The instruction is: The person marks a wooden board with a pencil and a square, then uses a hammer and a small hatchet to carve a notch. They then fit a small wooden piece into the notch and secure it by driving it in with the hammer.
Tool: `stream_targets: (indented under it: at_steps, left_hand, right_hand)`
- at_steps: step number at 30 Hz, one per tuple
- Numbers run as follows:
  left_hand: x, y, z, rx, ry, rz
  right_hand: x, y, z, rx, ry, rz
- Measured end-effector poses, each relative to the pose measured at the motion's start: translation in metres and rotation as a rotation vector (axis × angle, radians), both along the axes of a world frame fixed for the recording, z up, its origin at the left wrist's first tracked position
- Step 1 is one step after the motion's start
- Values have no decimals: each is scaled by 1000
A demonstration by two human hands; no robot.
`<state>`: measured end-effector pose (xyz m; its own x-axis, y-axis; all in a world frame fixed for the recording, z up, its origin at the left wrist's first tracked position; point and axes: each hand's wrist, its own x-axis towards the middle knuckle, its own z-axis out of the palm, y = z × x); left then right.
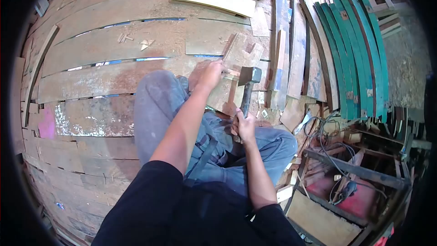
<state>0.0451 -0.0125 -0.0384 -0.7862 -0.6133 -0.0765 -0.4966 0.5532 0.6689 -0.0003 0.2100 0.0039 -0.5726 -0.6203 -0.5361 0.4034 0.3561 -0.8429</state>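
Note:
My right hand [245, 126] is wrapped round the handle of a hammer [247, 98], whose dark metal head points away from me. Close to the left of that head, my left hand [212, 74] is closed in a pinch on a short wooden stick [231, 72]. Its fingertips are partly hidden by the hand itself. Beneath both lies a wooden board [225, 98] in front of my crossed legs. Past my left hand is a notched piece of wood [243, 48] with sawdust on it.
Green-painted slats [355, 54] lean in a row at the right, beside long bare planks [298, 50]. A pale board [211, 0] lies ahead. Small wood pieces [125, 38] rest on the plank floor [104, 79]. Cables [325, 132] hang by a wooden frame [359, 168] at lower right.

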Motion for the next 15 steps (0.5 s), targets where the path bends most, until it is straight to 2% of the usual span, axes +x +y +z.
stream_targets:
  at_steps: [6, 8, 9, 10, 11, 12, 13, 14, 15]
  left_hand:
    - [8, 5, 17, -47, 32, 65]
    - [-1, 0, -9, -36, 241, 49]
    - [-2, 1, -23, -20, 336, 40]
    - [0, 3, -19, -12, 306, 58]
    - [4, 4, -4, -4, 274, 76]
    - [5, 6, 1, 5, 243, 88]
    - [3, 7, -10, 31, 254, 76]
    - [-2, 5, -21, 49, 273, 65]
    - [-6, 2, -26, 59, 297, 57]
  right_hand:
    - [-10, -3, -6, 40, 80, 60]
    - [-19, -12, 7, 114, 203, 125]
    - [-17, -19, 16, 142, 770, 105]
    - [-18, -26, 34, 233, 730, 55]
    - [-23, -32, 38, 31, 886, -14]
    - [-20, -42, 69, -38, 958, -35]
    - [-26, -46, 90, -157, 518, -32]
    - [-23, -54, 102, -377, 412, -72]
    - [-23, -57, 115, -432, 387, -63]
